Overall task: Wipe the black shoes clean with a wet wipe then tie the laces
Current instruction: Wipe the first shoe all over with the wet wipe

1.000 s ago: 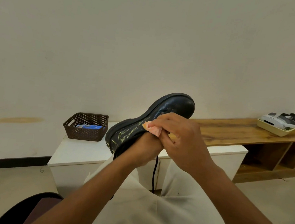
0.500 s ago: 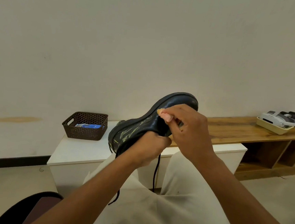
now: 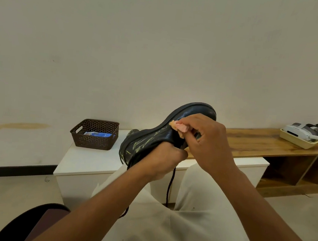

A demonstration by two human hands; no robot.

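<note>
Our left hand (image 3: 162, 159) grips the glossy black leather lace-up shoe (image 3: 172, 129) from below, toe tilted toward one o'clock; our right hand (image 3: 208, 142) pinches a crumpled pinkish wet wipe (image 3: 178, 126) against its side.

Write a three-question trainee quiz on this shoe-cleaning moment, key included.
1. True or false: the black shoe rests on the white cabinet.
2. Which hand presses the pink wipe on the shoe? A. left hand B. right hand
3. Fill in: the brown basket stands on the ____ cabinet.

Key:
1. False; it is held up in the air.
2. B; the left hand grips the shoe from below.
3. White.
</note>
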